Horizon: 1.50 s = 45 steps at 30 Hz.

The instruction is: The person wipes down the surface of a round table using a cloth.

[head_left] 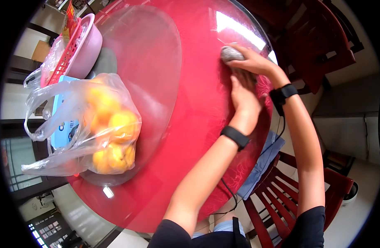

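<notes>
My right hand point(252, 61) is closed around a grey, rounded, cloth-like thing point(231, 53) on the red tabletop point(202, 103), near the table's far right edge. Just below it, my left hand point(245, 97) lies low over the tabletop with its thumb spread. Its fingertips reach under or beside my right hand and are blurred and partly hidden. Both wrists wear black bands.
A clear plastic bag of orange fruit point(113, 124) stands on the glass turntable point(157, 58) at left. Behind it are a blue box point(63, 130), a pink basin point(88, 49) and a red basket point(65, 58). Wooden chairs point(276, 194) flank the table; blue cloth point(260, 165) hangs over one.
</notes>
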Each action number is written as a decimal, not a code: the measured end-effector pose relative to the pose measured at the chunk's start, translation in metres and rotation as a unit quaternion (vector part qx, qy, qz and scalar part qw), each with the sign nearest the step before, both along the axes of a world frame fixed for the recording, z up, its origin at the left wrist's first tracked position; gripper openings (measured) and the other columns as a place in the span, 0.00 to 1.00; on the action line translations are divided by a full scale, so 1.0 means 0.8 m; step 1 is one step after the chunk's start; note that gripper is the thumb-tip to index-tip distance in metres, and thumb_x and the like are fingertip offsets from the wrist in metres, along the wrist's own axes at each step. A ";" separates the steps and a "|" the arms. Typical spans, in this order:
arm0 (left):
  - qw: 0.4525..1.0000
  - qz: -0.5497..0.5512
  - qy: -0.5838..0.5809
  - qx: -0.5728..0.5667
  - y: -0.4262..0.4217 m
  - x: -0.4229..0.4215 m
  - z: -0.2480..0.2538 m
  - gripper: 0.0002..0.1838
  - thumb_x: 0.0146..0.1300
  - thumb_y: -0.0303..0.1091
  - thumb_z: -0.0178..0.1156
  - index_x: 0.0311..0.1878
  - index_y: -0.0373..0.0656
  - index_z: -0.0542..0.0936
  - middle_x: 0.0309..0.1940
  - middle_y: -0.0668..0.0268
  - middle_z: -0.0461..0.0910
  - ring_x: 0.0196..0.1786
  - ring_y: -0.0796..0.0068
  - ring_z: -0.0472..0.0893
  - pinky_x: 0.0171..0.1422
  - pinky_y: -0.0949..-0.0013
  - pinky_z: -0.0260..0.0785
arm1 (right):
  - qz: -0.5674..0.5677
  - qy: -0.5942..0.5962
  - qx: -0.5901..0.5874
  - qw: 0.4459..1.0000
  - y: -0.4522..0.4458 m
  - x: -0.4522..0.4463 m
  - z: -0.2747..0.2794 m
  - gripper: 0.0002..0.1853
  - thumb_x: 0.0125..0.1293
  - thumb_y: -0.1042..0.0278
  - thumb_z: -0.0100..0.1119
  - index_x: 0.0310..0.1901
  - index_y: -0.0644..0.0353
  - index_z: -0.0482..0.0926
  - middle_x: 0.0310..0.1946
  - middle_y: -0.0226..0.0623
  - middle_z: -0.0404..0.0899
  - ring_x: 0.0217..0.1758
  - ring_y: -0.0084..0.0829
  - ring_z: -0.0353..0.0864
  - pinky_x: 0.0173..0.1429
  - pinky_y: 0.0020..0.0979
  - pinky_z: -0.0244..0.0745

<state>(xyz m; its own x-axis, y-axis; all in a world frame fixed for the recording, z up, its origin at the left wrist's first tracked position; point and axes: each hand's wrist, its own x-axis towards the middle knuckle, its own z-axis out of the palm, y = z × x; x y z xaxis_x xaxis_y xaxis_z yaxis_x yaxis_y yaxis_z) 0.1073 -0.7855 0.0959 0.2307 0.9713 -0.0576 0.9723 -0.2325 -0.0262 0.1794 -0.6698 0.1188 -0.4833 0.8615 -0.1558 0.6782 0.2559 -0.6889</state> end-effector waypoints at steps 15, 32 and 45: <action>0.957 0.120 -0.264 0.014 -0.324 -0.187 0.012 0.46 0.57 0.55 0.58 0.63 0.21 0.56 0.59 0.31 0.60 0.65 0.38 0.59 0.69 0.45 0.47 | 0.324 -0.053 0.038 0.944 -0.276 -0.208 -0.006 0.36 0.53 0.54 0.56 0.63 0.57 0.61 0.63 0.52 0.60 0.72 0.46 0.51 0.74 0.55 0.36; 0.919 0.311 -0.222 -0.097 -0.697 -0.375 0.040 0.38 0.56 0.44 0.60 0.61 0.25 0.61 0.58 0.34 0.62 0.64 0.40 0.59 0.71 0.44 0.42 | 0.430 0.119 0.084 0.891 -0.673 -0.453 -0.055 0.26 0.47 0.50 0.66 0.46 0.58 0.77 0.50 0.43 0.71 0.63 0.40 0.65 0.74 0.45 0.43; 0.953 0.084 -0.277 -0.087 -0.404 -0.281 0.041 0.41 0.54 0.46 0.62 0.65 0.31 0.58 0.63 0.39 0.58 0.67 0.43 0.57 0.72 0.49 0.47 | 0.228 -0.052 0.066 0.970 -0.381 -0.256 0.007 0.37 0.64 0.36 0.40 0.62 0.62 0.65 0.62 0.51 0.65 0.70 0.43 0.58 0.74 0.48 0.40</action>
